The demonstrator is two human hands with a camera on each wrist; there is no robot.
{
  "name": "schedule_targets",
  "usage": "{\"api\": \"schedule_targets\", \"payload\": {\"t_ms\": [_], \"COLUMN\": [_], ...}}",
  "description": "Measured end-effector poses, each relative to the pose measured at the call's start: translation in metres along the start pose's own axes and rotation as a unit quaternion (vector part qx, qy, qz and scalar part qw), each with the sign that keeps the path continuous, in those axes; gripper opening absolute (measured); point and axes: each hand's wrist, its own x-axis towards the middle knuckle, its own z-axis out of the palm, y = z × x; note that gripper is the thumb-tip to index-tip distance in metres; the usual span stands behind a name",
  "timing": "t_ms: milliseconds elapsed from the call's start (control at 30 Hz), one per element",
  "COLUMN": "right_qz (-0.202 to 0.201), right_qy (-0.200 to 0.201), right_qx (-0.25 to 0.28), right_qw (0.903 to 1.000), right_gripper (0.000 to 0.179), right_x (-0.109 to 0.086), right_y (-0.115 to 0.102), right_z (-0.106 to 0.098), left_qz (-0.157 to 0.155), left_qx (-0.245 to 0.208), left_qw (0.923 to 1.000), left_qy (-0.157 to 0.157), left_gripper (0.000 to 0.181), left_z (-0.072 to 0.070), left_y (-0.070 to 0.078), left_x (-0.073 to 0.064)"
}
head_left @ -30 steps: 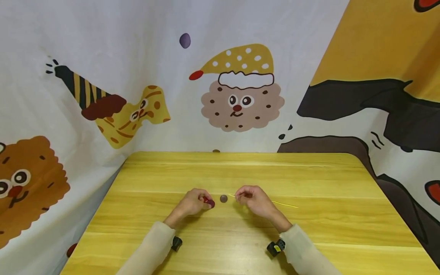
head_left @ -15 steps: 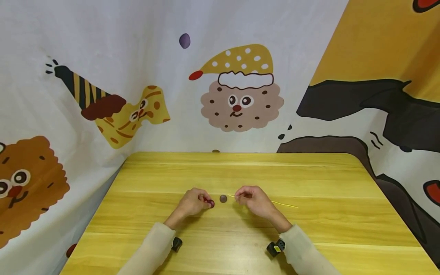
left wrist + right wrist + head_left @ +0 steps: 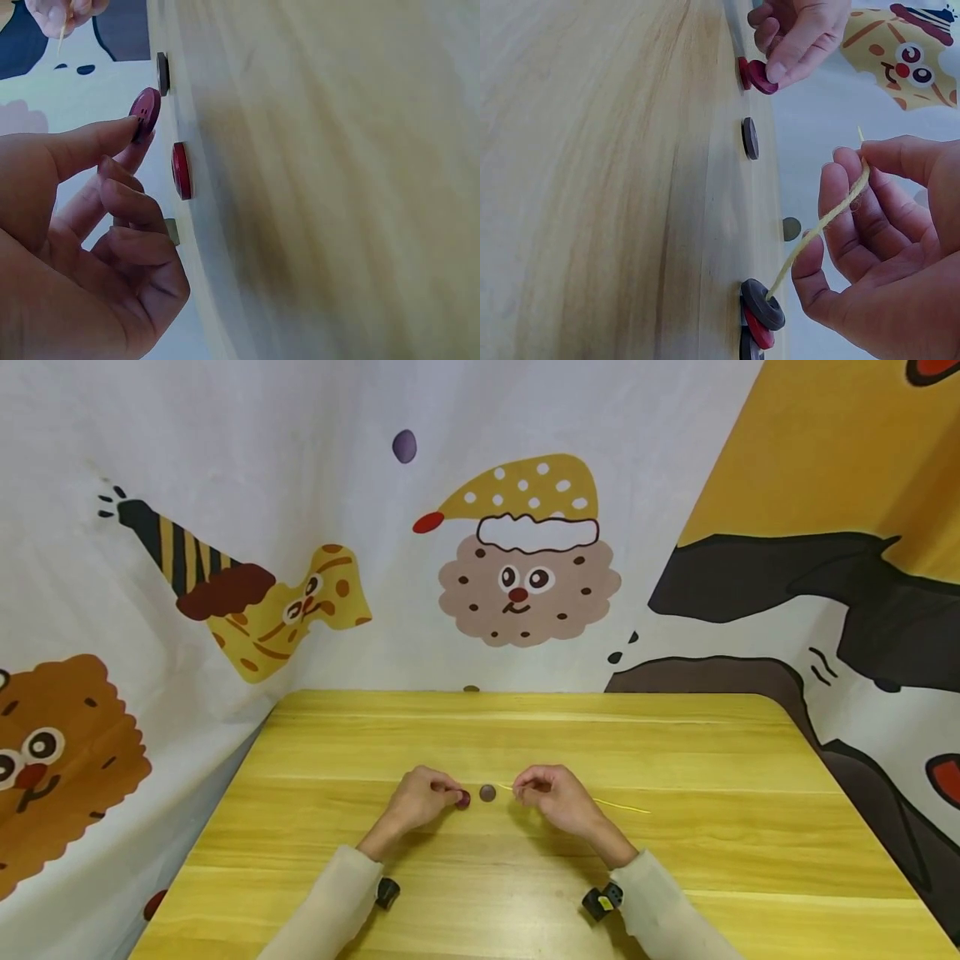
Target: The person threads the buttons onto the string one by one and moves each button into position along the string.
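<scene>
My left hand (image 3: 417, 797) pinches a maroon button (image 3: 146, 112) between thumb and forefinger, its small holes showing in the left wrist view. Just below it a red button (image 3: 181, 171) lies flat on the table; in the head view that one is hidden. A dark brown button (image 3: 487, 792) lies between the two hands. My right hand (image 3: 558, 797) pinches yellow yarn (image 3: 825, 220) near one end, and a short tip sticks out past the fingers. In the right wrist view the yarn runs down into a dark button (image 3: 763, 303), which leans on a red button (image 3: 759, 328).
Another dark button (image 3: 750, 346) is partly cut off at the lower edge of the right wrist view. The yarn's tail stretches right across the wooden table (image 3: 480, 877). Behind the table hangs a curtain (image 3: 360, 460) printed with cartoon food.
My left hand has shifted slightly and raised the maroon button a little, turning it. The right hand and the yarn stay where they were.
</scene>
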Motion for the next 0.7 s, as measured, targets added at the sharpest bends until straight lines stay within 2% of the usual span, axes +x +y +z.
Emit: {"api": "schedule_targets", "payload": {"t_ms": [167, 300, 533, 700], "right_qz": [0.0, -0.001, 0.001, 0.004], "right_qy": [0.001, 0.005, 0.018, 0.02], "right_qx": [-0.004, -0.005, -0.015, -0.02], "right_qw": [1.0, 1.0, 0.9997, 0.9996], "right_gripper": [0.011, 0.01, 0.009, 0.008], "right_x": [0.0, 0.0, 0.0, -0.003], "right_y": [-0.001, -0.001, -0.001, -0.015], "right_z": [0.0, 0.0, 0.0, 0.001], "left_qz": [-0.003, -0.016, -0.018, -0.02], "left_qx": [-0.02, -0.058, -0.101, -0.146], "left_qw": [0.9997, 0.9981, 0.994, 0.9884], "left_qy": [0.011, 0.018, 0.038, 0.035], "left_gripper": [0.006, 0.007, 0.009, 0.009], "left_z": [0.002, 0.002, 0.004, 0.007], "left_y": [0.003, 0.009, 0.019, 0.025], "left_x": [0.001, 0.002, 0.003, 0.003]}}
